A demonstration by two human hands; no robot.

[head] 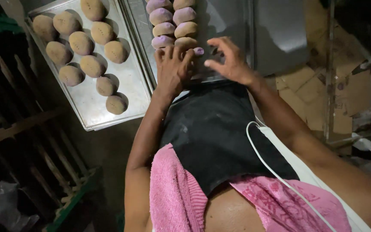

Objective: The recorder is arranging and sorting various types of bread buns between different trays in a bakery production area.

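Observation:
My left hand (173, 71) lies palm down at the near edge of the right metal tray (230, 19), its fingers curled over a small purple dough piece (199, 51) that peeks out beside the index finger. Just to its right, my right hand (230, 60) hovers over the same tray edge, fingers spread and holding nothing. Beyond the left hand, two rows of purple and tan dough balls (172, 23) run up the tray.
A second metal tray (127, 81) at the left holds several tan dough balls (81, 43). A dark wooden rack (18, 129) stands at the far left. Flattened cardboard (323, 94) lies on the right. A black apron, a pink towel and a white cable hang at my front.

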